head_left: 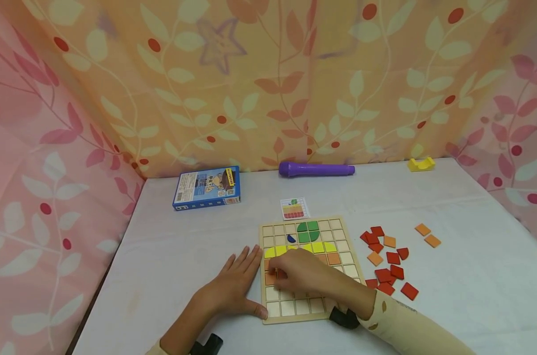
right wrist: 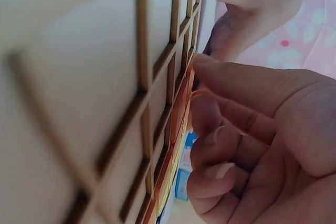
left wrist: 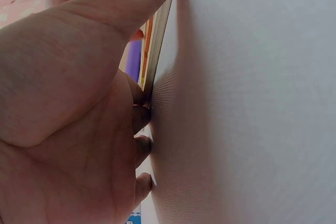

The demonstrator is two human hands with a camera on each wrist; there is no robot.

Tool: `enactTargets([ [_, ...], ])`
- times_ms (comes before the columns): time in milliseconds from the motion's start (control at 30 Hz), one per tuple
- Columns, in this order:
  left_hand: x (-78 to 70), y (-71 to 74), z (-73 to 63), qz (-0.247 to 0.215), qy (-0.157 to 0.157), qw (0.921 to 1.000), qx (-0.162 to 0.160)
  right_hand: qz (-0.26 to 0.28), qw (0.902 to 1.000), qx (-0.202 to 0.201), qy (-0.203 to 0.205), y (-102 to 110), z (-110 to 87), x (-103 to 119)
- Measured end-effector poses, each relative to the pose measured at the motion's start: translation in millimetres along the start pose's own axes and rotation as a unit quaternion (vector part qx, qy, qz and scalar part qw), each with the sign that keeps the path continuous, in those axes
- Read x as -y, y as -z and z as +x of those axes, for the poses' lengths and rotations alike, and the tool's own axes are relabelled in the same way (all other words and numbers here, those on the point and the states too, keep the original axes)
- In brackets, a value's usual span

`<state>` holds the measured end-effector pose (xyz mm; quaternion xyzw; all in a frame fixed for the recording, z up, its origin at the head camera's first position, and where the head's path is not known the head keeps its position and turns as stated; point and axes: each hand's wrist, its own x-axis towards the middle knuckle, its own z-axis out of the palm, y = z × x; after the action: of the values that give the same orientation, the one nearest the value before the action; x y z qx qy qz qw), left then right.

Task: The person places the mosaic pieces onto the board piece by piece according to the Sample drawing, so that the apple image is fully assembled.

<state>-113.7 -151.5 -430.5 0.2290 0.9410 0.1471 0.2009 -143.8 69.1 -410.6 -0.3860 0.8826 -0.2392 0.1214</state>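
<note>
A wooden grid board (head_left: 297, 321) lies flat on the table with coloured tiles in its upper cells. My left hand (head_left: 232, 286) is spread along its left side, fingertips at the edge and thumb at the lower left corner. Over the board's left columns, my right hand (head_left: 301, 271) has its fingers curled, with thumb and index finger pinching a small orange tile low over the cells. Below these fingertips an orange tile (head_left: 270, 279) sits in a left cell. A row of yellow tiles (head_left: 318, 247), green tiles (head_left: 308, 230) and a dark blue tile (head_left: 291, 238) fill cells above.
Loose red tiles (head_left: 393, 258) and several orange tiles (head_left: 423, 229) lie right of the board. Behind it are a pattern card (head_left: 294, 208), a purple microphone-shaped object (head_left: 317, 170), a blue box (head_left: 207, 188) and a yellow holder (head_left: 421, 164). Patterned curtains enclose the table.
</note>
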Motion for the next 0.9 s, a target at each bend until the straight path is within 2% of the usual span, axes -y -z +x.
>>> enactTargets([
  [233, -1.3, 1.6, -0.7, 0.001, 0.007, 1.0000, 0.001, 0.015, 0.9990, -0.015, -0.039, 21, -29.5, -24],
  [333, -1.3, 1.4, -0.6, 0.002, 0.005, 1.0000, 0.000, 0.014, 0.9959, -0.019, -0.087, 38, -47.4, -39],
  [500, -0.2, 1.8, -0.8, 0.000, 0.005, 1.0000, -0.003, 0.015, 0.9852, -0.011, -0.170, 67, -82.4, -70],
  [700, -0.4, 1.4, -1.0, 0.004, 0.008, 0.9999, -0.005, -0.013, 0.9831, 0.018, -0.182, 84, -116.7, -108],
  [900, -1.0, 0.9, -0.8, -0.001, 0.007, 0.9999, -0.009, -0.005, 0.9806, 0.030, -0.194, 85, -121.0, -121],
])
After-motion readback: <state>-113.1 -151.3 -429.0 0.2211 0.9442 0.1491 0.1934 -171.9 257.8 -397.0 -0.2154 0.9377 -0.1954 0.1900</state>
